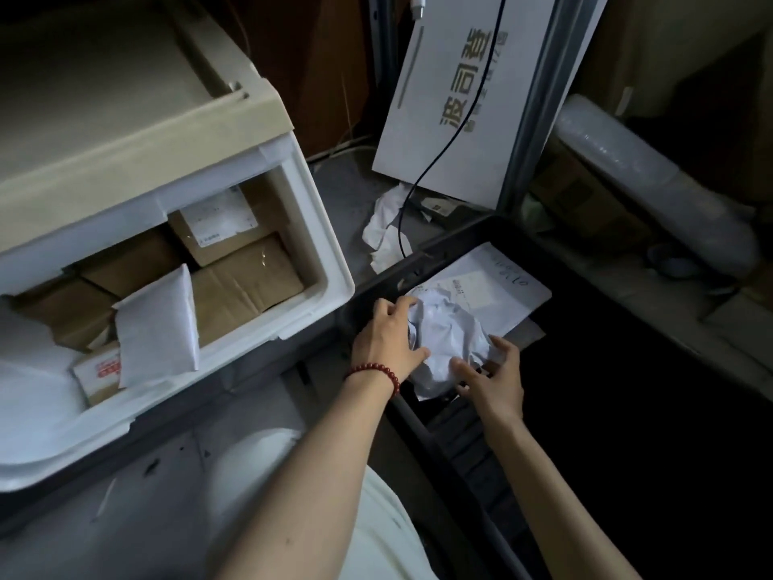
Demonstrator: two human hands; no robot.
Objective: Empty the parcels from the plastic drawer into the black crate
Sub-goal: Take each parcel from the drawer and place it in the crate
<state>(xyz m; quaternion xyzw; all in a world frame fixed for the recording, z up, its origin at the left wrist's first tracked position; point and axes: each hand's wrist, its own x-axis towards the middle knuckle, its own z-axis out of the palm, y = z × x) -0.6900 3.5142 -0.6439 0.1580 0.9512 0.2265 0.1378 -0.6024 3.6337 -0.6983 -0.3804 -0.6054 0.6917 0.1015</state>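
The white plastic drawer point(322, 261) stands pulled out at the left. It holds several brown cardboard boxes point(247, 278) and a white padded envelope point(159, 324). The black crate point(451, 240) lies at the right, and a flat white labelled parcel point(502, 282) sits in its near-left corner. Over that corner is a crumpled white bag parcel point(447, 332). My left hand point(387, 341), with a red bead bracelet, grips the bag's left side. My right hand point(491, 372) rests on its lower right edge with the fingers spread.
A beige cabinet top point(125, 98) is above the drawer. A white sign with lettering point(451, 98) leans behind the crate, and a black cable point(422, 177) hangs across it. Crumpled paper point(385, 228) lies on the floor. A roll of clear film point(652, 177) lies at the right.
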